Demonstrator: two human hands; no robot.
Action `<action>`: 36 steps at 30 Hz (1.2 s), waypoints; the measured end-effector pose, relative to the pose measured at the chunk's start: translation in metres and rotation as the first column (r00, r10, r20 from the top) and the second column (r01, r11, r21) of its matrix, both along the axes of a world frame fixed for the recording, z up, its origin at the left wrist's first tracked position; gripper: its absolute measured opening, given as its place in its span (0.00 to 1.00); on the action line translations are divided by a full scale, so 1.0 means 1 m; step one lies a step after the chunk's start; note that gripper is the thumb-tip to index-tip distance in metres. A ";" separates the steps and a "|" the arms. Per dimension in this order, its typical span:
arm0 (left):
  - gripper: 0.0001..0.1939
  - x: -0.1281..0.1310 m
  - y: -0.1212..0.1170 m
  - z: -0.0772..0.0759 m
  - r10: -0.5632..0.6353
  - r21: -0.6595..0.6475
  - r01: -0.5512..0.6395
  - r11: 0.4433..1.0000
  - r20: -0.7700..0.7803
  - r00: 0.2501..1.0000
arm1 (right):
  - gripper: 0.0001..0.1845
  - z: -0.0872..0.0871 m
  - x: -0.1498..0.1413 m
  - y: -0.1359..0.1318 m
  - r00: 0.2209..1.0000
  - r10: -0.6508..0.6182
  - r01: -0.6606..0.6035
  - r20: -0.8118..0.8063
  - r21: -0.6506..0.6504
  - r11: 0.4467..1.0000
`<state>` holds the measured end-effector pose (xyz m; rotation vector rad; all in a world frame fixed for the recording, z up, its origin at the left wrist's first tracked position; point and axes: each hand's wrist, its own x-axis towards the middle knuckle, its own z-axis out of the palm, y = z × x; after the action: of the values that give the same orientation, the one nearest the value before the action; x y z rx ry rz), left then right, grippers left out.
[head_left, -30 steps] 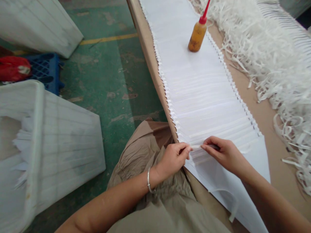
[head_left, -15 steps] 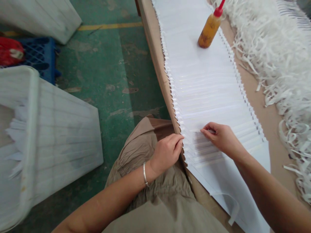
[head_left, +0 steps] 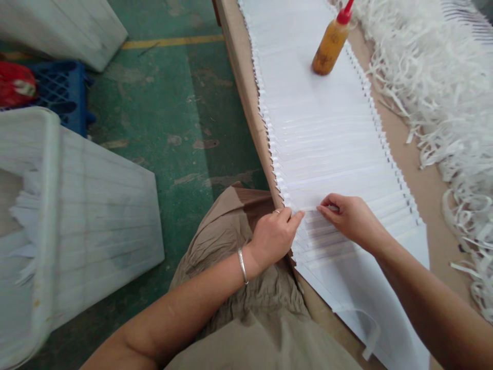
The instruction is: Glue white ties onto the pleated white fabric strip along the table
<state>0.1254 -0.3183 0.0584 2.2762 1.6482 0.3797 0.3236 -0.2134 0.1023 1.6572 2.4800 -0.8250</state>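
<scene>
A long row of overlapping white paper sheets (head_left: 323, 128) lies fanned along a brown table (head_left: 419, 190). My left hand (head_left: 275, 234), with a bracelet on its wrist, pinches the left end of a thin paper strip (head_left: 310, 208) at the near edge of the sheets. My right hand (head_left: 348, 216) has its fingers curled on the same strip a little to the right. An amber squeeze bottle (head_left: 327, 46) with a red nozzle stands farther up on the sheets.
A heap of loose white paper strips (head_left: 442, 87) covers the table's right side. On the green floor to the left stand a white plastic bin (head_left: 57, 216) holding paper, a blue crate (head_left: 57, 92) and another white bin (head_left: 61, 25).
My left hand dropped back toward my lap, then returned to the sheet edge and pinched the strip. The right hand stayed in place. The view shifted slightly.
</scene>
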 end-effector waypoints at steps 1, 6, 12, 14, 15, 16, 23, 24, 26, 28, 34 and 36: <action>0.17 0.000 0.000 0.000 -0.003 0.000 0.003 1.000 -0.017 1.000 | 0.15 0.001 0.003 0.001 1.000 0.001 -0.001 0.011 0.002 1.000; 0.17 0.001 0.000 0.000 -0.005 0.001 0.005 1.000 -0.045 0.999 | 0.21 0.016 0.050 0.024 0.998 -0.057 0.057 -0.015 0.007 0.998; 0.19 0.001 -0.002 -0.004 0.032 0.019 -0.032 0.999 -0.017 0.999 | 0.31 0.020 0.124 0.056 0.980 -0.196 0.197 -0.017 0.030 0.980; 0.19 0.002 -0.003 -0.005 0.039 0.023 -0.039 0.999 -0.021 0.999 | 0.32 0.015 0.130 0.060 0.970 -0.243 0.243 -0.012 0.032 0.970; 0.20 0.002 -0.003 -0.006 0.041 0.024 -0.041 0.999 -0.024 0.999 | 0.32 0.012 0.129 0.060 0.965 -0.261 0.262 -0.007 0.041 0.964; 0.20 0.002 -0.004 -0.006 0.042 0.024 -0.042 0.999 -0.026 0.999 | 0.32 0.009 0.127 0.061 0.962 -0.272 0.272 0.000 0.050 0.961; 0.21 0.003 -0.003 -0.004 0.049 0.016 -0.048 0.999 -0.050 0.998 | 0.24 0.000 0.118 0.064 0.959 -0.281 0.282 -0.030 0.061 0.957; 0.21 0.003 -0.003 -0.004 0.050 0.019 -0.049 0.999 -0.047 0.998 | 0.22 -0.001 0.118 0.064 0.959 -0.282 0.283 -0.032 0.055 0.957; 0.21 0.002 -0.003 -0.006 0.053 0.034 -0.052 0.998 -0.039 0.998 | 0.19 -0.002 0.118 0.065 0.958 -0.285 0.286 -0.026 0.046 0.957; 0.20 0.002 -0.003 -0.007 0.054 0.053 -0.052 0.997 -0.035 0.998 | 0.17 -0.004 0.117 0.065 0.957 -0.289 0.289 -0.011 0.049 0.956; 0.20 0.001 -0.002 -0.008 0.044 0.104 -0.042 0.994 -0.011 0.999 | 0.15 -0.006 0.139 0.075 0.941 -0.335 0.325 0.055 0.139 0.935; 0.20 0.000 -0.001 -0.009 0.041 0.122 -0.040 0.992 -0.001 0.999 | 0.14 -0.006 0.158 0.082 0.923 -0.382 0.368 0.054 0.177 0.913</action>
<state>0.1254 -0.3197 0.0493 2.3346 1.7194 0.4994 0.4812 -0.1313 0.0965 2.2212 2.2550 -0.5661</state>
